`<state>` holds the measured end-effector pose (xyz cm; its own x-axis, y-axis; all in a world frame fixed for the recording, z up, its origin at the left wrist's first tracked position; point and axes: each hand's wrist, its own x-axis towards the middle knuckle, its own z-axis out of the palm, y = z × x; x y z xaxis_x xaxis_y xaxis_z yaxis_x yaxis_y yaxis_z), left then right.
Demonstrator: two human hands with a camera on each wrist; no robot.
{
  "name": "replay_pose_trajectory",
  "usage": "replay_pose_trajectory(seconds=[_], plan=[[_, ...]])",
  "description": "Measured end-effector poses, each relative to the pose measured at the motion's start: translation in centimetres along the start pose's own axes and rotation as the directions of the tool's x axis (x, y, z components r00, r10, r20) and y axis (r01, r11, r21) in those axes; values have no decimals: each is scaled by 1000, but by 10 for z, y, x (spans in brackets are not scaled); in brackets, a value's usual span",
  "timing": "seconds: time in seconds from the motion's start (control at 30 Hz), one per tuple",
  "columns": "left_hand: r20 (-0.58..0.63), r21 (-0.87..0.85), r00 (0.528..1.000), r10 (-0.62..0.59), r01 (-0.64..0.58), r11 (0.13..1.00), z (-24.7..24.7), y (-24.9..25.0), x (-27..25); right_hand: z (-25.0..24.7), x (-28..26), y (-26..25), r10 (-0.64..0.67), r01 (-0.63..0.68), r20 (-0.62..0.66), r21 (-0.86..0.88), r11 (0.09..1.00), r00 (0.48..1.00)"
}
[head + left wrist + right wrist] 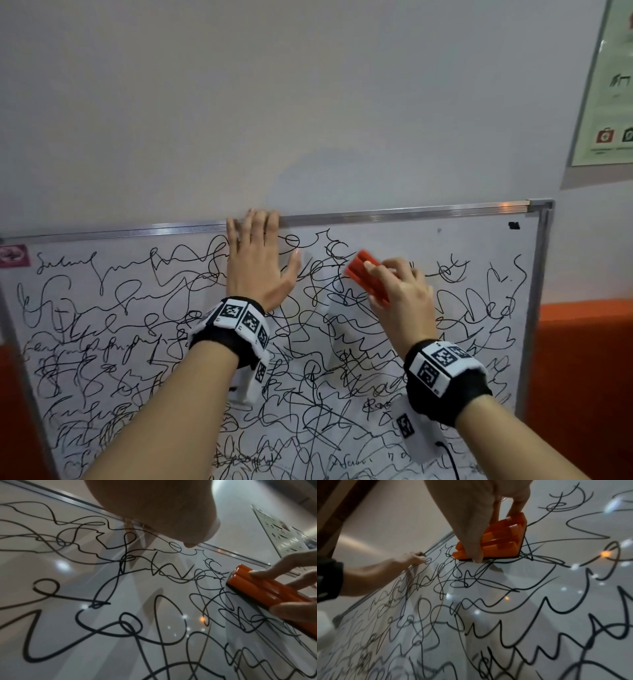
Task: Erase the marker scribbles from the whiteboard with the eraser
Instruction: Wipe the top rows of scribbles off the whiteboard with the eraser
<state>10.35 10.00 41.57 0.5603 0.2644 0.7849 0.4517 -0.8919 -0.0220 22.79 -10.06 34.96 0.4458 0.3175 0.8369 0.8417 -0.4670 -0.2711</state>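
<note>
A whiteboard (479,240) with a metal frame leans against the wall, covered in black marker scribbles (120,342). My right hand (397,291) grips an orange ribbed eraser (363,270) (260,586) (501,539), thumb on one long side and fingers on the other, its felt face pressed flat on the board near the top middle. My left hand (257,260) lies flat on the board with straight fingers, fingertips reaching the top frame rail (394,216), just left of the eraser. The left thumb (188,545) shows in the left wrist view.
A green poster (606,85) hangs on the grey wall at upper right. An orange wall band (582,359) runs to the right of the board. A pink sticker (13,255) sits in the board's top left corner and a black mark (513,225) near its top right.
</note>
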Motion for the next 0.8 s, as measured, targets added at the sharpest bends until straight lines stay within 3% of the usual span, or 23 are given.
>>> replay_pose_trajectory(seconds=[0.1, 0.3, 0.47, 0.67, 0.8], plan=[[-11, -46, 1000, -8, 7, 999, 3, 1, 0, -2, 13, -3, 113, -111, -58, 47, 993, 992], [-30, -45, 1000, -8, 7, 999, 5, 3, 1, 5, -4, -7, 32, -32, -1, 8, 999, 999], [-61, -51, 998, -5, 2, 999, 6, 3, 2, 3, 15, -12, 78, -76, -64, 46, 996, 995], [-86, -72, 996, -15, 9, 997, 11, 3, 2, 8, -8, -10, 34, -35, -9, -10, 999, 999], [-91, -75, 995, -37, 30, 997, 12, 7, 1, 2, 11, -10, 71, -70, -36, 25, 997, 997]])
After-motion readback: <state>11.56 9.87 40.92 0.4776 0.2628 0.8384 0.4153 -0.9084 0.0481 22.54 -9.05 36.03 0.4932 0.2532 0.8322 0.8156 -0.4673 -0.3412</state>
